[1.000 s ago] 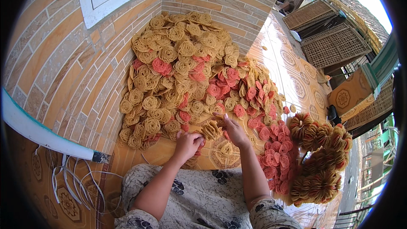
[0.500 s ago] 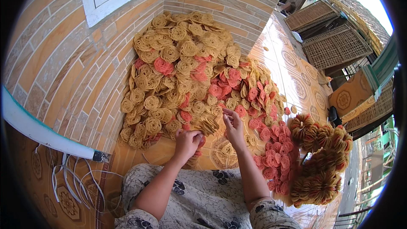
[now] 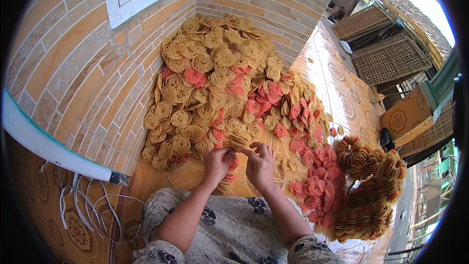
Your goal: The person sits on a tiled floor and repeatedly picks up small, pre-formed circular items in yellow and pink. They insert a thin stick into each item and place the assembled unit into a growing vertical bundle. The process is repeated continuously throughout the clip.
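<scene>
Close together in front of my lap, my left hand (image 3: 218,166) and my right hand (image 3: 260,167) are both closed in a pinch. Their fingertips almost meet; whatever thin thing they grip is too small to make out. Just beyond the fingertips is a bunch of tan coiled, lacy discs (image 3: 238,138), stacked against one another. Between my wrists, a short row of coral and tan discs (image 3: 228,178) shows, partly hidden by my left hand. Past my hands rises a large heap of tan discs (image 3: 202,62) with coral discs (image 3: 196,77) mixed in.
Coral discs (image 3: 320,181) lie beside my right forearm. Farther right sit thick bundles of strung discs (image 3: 369,188). Brick-patterned walls (image 3: 93,68) back the heap. White strips (image 3: 88,205) curl on the tiles at left. Woven racks (image 3: 391,58) stand at the far right.
My right hand has come down and left, from raised and apart to beside my left fingertips. The tan bunch has shifted slightly away from me. The whole view has moved a little.
</scene>
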{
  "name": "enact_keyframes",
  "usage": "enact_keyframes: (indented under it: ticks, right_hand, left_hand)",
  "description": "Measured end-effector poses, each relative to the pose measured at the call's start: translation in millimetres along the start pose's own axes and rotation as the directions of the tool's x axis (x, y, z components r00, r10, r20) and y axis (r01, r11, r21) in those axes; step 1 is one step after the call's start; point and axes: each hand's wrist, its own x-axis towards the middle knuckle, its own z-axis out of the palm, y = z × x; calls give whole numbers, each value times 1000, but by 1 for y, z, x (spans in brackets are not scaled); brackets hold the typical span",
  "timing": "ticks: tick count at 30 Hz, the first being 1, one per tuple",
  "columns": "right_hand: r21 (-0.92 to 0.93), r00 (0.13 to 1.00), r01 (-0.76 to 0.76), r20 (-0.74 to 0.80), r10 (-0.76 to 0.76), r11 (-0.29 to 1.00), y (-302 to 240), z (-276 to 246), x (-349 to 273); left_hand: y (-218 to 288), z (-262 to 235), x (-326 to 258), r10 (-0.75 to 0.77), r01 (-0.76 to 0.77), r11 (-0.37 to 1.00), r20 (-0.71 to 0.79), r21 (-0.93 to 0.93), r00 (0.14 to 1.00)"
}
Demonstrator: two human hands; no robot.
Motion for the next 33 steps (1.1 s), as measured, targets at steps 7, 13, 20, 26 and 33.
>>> enact_keyframes:
  ticks: [7,13,20,26,33]
  right_hand:
    - [21,999,-28,-34,29,999,8,-3,1]
    - [69,993,-100,-55,104,993,13,-7,5]
    - [121,808,-582,194,556,804,107,-31,-9]
    - [-279,804,-434,308,508,857,141,6,-50]
    - [158,620,-783,265,738,601,147,20,-31]
  left_hand:
    - [2,1,1,23,-23,1000,-5,19,1000]
    - [0,4,-1,43,-44,995,6,86,999]
    - [3,-2,1,94,-96,991,27,90,995]
    - [10,-1,-5,11,-54,971,178,234,984]
    - [5,7,-13,-27,-95,916,297,390,954]
